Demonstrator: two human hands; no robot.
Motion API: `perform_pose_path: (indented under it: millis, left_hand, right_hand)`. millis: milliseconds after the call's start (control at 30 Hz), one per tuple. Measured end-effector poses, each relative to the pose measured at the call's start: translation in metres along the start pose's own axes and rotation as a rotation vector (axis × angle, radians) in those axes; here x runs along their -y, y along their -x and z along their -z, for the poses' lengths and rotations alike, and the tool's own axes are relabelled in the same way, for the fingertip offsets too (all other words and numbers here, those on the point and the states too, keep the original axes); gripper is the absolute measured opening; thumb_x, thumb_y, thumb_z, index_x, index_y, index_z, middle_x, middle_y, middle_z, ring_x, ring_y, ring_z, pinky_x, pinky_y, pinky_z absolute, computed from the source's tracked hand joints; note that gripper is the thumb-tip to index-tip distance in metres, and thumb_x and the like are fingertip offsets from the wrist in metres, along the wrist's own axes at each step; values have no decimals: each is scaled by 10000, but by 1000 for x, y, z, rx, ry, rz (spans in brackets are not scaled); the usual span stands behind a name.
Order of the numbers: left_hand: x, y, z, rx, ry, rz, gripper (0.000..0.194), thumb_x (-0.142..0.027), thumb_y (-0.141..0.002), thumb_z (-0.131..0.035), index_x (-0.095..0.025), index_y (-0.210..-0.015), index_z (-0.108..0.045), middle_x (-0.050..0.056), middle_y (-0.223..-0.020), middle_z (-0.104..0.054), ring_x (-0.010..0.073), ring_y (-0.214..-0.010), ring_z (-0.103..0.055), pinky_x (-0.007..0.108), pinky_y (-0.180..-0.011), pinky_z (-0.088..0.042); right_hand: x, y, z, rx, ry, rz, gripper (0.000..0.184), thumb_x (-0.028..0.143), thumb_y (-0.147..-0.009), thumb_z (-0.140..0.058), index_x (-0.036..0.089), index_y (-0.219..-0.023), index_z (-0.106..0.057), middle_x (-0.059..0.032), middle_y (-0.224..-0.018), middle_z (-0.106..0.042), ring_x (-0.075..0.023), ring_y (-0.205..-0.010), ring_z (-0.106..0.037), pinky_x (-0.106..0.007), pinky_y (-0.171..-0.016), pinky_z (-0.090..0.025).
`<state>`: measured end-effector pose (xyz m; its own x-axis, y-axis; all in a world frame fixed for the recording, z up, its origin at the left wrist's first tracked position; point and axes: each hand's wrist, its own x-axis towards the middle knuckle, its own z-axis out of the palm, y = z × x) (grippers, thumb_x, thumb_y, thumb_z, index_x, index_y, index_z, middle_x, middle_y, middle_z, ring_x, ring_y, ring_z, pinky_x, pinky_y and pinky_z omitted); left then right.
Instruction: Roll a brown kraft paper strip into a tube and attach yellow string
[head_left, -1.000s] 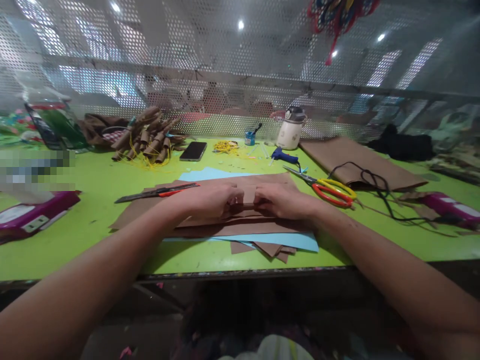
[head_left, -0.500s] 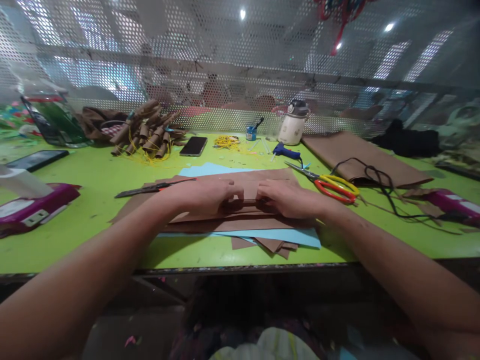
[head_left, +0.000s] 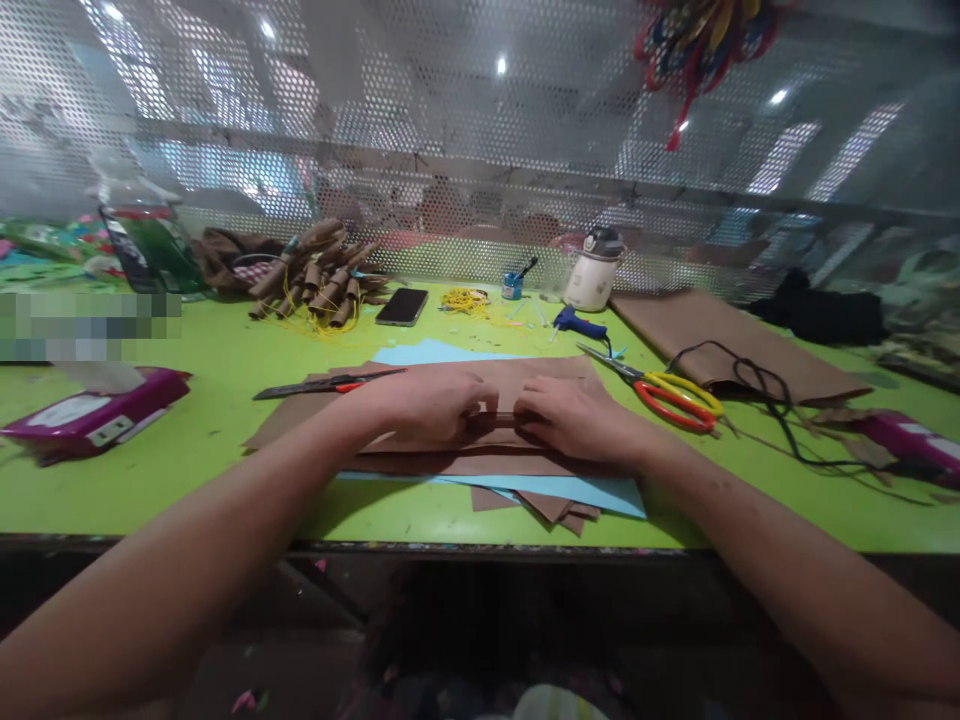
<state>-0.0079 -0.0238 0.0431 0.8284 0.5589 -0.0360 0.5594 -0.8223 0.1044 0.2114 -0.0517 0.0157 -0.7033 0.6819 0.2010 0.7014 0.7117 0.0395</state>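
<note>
My left hand (head_left: pixel 431 405) and my right hand (head_left: pixel 574 415) lie side by side on a stack of brown paper sheets (head_left: pixel 547 375) in the middle of the green table (head_left: pixel 202 420). Both have their fingers curled and pressed on a small rolled piece of brown paper (head_left: pixel 502 425) held between them. Light blue sheets (head_left: pixel 592 490) lie under the brown stack. A black craft knife with an orange slider (head_left: pixel 326 383) rests just left of my left hand. Red and yellow scissors (head_left: pixel 664 390) lie to the right of my right hand.
A bundle of rolled brown paper tubes (head_left: pixel 315 280), a black phone (head_left: pixel 402 306), a blue glue gun (head_left: pixel 574 322), a white jar (head_left: pixel 595 270) and yellow string (head_left: pixel 465 298) sit at the back. Magenta packs (head_left: pixel 97 418) lie left and right. A perforated metal screen (head_left: pixel 450 150) closes the far edge.
The upright flap of brown paper between my hands has been rolled down flat onto the stack. My hands have closed in tighter over it. The camera view has tilted slightly.
</note>
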Motion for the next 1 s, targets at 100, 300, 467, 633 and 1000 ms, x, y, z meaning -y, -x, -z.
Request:
perform_pose_path:
  millis: [100,300,467,633,1000]
  left_hand:
    - [1,-1,2,25,66,32,187,-249,-759,-501,-209,-862,-651,19,-773,-637,136,-617,-496,238,-548,-320]
    - [12,-4,14,76,389,1,359,-399,-859,-440,-171,-1009,-674,26,-877,-675,147,-743,-560,228,-655,-396]
    - [16,-3,12,88,783,-10,318,-358,-867,-489,-219,-1099,-657,-1,-1093,-663,153,-962,-560,252,-875,-388]
    - [16,-6,2,75,992,98,328,-375,-846,-536,-204,-1097,-659,34,-1083,-666,154,-918,-571,276,-848,-405]
    - [13,-9,1,17,867,-19,314,-411,-845,-525,-178,-1003,-665,13,-792,-621,103,-659,-505,232,-653,-391]
  right_hand:
    - [2,-1,-3,-53,38,15,154,206,-887,-471,178,-855,-618,-46,-856,-604,-168,-770,-516,-286,-621,-318]
    - [5,-2,-3,-263,52,82,140,138,-870,-477,157,-857,-615,-70,-846,-584,-181,-801,-501,-297,-687,-382]
    - [7,-3,-3,-391,16,124,182,119,-888,-424,143,-908,-603,-102,-913,-605,-195,-847,-525,-323,-734,-424]
    - [0,-4,-7,-442,-61,136,159,203,-887,-476,153,-944,-615,-115,-948,-618,-203,-858,-544,-327,-737,-443]
    - [-9,-1,3,-238,-734,-236,306,258,-789,-604,187,-1086,-629,-55,-951,-672,-173,-800,-609,-298,-717,-466]
